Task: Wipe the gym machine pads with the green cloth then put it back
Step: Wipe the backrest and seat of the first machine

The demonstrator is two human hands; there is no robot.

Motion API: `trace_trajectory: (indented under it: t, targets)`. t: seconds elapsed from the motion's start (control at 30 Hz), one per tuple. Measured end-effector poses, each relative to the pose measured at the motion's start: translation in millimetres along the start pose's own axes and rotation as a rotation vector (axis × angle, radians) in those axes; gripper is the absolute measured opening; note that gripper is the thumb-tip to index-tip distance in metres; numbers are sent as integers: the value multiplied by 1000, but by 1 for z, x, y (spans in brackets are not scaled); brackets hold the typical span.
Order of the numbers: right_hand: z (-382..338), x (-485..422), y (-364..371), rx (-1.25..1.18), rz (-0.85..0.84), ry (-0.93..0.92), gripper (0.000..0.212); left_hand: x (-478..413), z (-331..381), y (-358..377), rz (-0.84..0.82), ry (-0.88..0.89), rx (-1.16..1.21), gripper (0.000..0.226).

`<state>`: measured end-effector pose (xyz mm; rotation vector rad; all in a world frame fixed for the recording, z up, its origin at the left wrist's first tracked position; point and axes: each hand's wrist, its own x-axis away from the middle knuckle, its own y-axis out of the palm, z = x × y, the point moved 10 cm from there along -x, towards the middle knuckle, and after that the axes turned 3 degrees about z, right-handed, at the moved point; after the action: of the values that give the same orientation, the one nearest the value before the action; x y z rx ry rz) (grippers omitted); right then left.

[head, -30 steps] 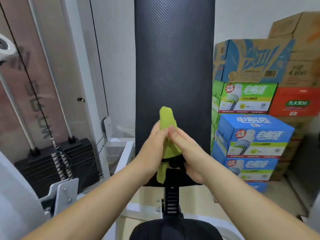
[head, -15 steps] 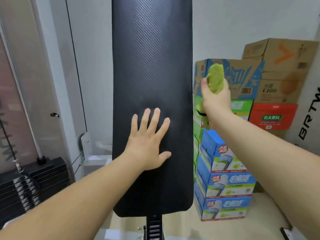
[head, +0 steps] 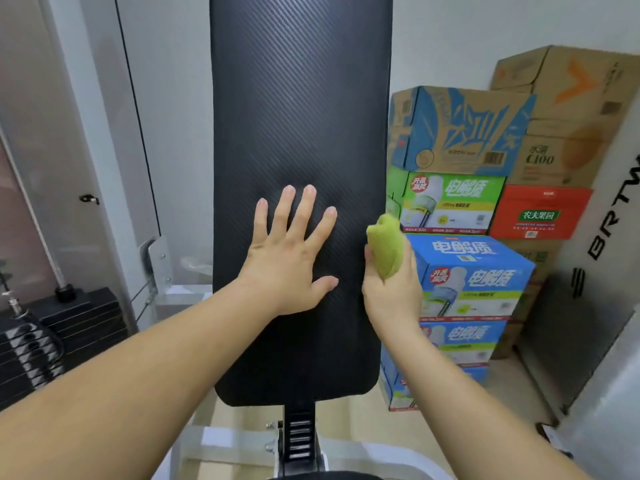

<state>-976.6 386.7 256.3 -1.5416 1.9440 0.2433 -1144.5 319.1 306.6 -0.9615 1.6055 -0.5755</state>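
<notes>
The green cloth [head: 386, 249] is bunched in the right hand [head: 391, 292] beside the back pad [head: 301, 116], which is braced by the flat, spread left hand [head: 287, 268]. The cloth should be opened and pressed flat for long overlapping strokes.

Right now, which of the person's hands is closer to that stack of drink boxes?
The right. The right hand, gripping the green cloth, is at the back pad's right edge, just in front of the drink boxes. The left hand lies flat mid-pad, farther away.
</notes>
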Motion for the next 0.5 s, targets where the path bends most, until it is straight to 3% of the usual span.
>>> trace_trajectory:
  t: [0.2, 0.37, 0.5]
  targets:
    - [77, 89, -10, -32, -142, 338, 34, 39, 31, -6, -1, 18, 86, 96]
    - [16, 9, -6, -177, -131, 284, 23, 106, 36, 15, 14, 74, 214, 81]
    - [11, 7, -2, -36, -112, 239, 40, 134, 17, 15, 35, -5, 329, 75]
